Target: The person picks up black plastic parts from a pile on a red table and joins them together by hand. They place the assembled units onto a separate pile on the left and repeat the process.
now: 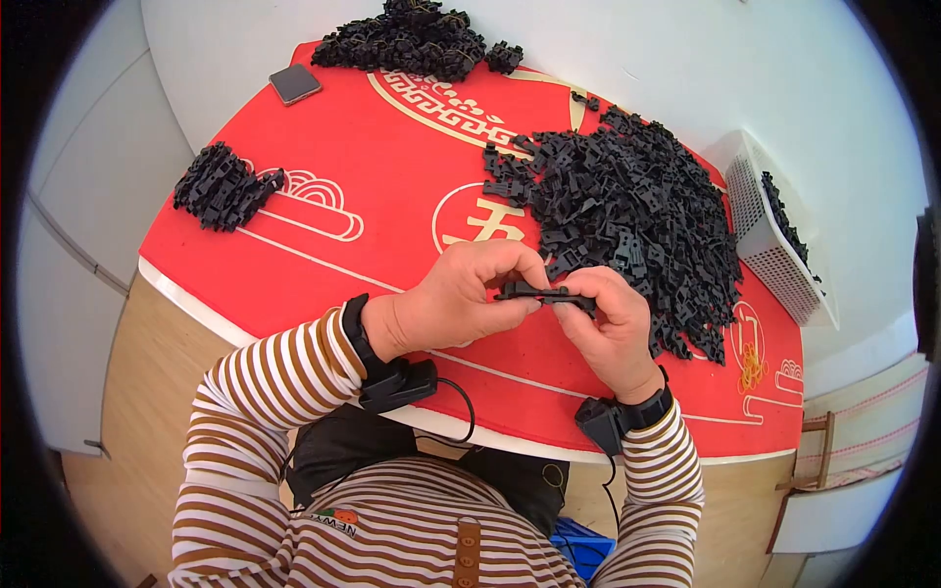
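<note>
Between my two hands, above the front of the red table, is a small black plastic part (529, 291). My left hand (469, 291) pinches its left end between thumb and fingers. My right hand (610, 316) grips the other end the same way. Whether it is one part or two pressed together I cannot make out. Just beyond my right hand lies a large heap of loose black plastic parts (627, 206). A smaller group of black parts (223, 188), lined up close together, rests at the left of the table.
The red tablecloth (363, 255) has gold and white patterns. Another black pile (402, 44) stands at the back, near a dark flat phone-like object (294, 84). At the right are a white perforated basket (774, 245) holding black parts and some yellow rubber bands (752, 368).
</note>
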`<state>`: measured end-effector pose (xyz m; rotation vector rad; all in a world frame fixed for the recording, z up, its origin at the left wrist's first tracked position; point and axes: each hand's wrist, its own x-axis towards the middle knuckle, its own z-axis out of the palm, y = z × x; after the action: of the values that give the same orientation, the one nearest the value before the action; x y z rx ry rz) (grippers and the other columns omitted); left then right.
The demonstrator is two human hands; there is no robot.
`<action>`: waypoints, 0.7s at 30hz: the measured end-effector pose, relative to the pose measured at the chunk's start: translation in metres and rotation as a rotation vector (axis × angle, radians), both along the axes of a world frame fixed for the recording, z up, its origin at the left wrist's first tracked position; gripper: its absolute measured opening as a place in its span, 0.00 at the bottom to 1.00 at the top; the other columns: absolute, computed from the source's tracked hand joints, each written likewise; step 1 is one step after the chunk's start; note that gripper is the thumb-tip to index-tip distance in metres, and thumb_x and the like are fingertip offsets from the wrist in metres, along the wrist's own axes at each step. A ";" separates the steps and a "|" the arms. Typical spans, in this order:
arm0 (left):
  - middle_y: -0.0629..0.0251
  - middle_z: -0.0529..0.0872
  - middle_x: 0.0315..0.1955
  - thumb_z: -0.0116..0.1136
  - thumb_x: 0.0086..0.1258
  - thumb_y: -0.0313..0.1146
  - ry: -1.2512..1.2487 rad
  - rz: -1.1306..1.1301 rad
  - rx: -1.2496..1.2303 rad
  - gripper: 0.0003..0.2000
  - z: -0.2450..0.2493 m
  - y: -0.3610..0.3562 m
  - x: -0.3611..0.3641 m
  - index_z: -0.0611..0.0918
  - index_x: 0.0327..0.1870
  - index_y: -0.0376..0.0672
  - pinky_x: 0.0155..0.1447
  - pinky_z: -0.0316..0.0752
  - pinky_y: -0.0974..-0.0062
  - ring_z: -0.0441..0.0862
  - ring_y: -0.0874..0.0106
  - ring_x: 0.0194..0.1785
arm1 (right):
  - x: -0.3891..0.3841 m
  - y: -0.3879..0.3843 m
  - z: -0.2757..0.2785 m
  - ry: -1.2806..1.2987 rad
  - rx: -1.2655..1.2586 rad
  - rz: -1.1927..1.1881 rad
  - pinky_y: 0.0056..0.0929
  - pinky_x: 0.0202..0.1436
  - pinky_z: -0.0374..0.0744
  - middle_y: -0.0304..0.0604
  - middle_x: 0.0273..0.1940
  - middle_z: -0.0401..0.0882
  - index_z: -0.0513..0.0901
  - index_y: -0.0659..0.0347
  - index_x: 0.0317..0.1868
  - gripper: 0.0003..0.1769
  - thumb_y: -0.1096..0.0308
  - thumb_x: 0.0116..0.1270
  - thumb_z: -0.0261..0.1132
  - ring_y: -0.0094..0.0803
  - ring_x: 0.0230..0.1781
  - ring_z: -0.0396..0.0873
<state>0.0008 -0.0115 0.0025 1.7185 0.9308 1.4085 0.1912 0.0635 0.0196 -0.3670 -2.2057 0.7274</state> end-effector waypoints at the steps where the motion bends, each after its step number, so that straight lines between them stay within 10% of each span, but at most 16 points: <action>1: 0.69 0.79 0.35 0.57 0.60 0.17 -0.019 0.002 -0.031 0.08 0.000 -0.001 0.001 0.76 0.37 0.38 0.42 0.72 0.81 0.75 0.82 0.37 | 0.000 -0.001 0.000 -0.005 -0.014 -0.006 0.23 0.31 0.74 0.43 0.33 0.78 0.80 0.65 0.36 0.09 0.80 0.52 0.67 0.29 0.28 0.77; 21: 0.72 0.80 0.35 0.55 0.67 0.23 -0.139 -0.008 -0.224 0.09 -0.008 0.011 -0.003 0.78 0.47 0.36 0.39 0.71 0.88 0.75 0.87 0.36 | 0.002 0.012 -0.015 0.026 -0.605 0.038 0.13 0.32 0.72 0.32 0.33 0.77 0.78 0.65 0.44 0.10 0.75 0.62 0.64 0.14 0.30 0.73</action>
<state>-0.0026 0.0000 -0.0053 1.4395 0.9646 1.3452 0.1932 0.0759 0.0048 -0.6073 -1.9328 1.4114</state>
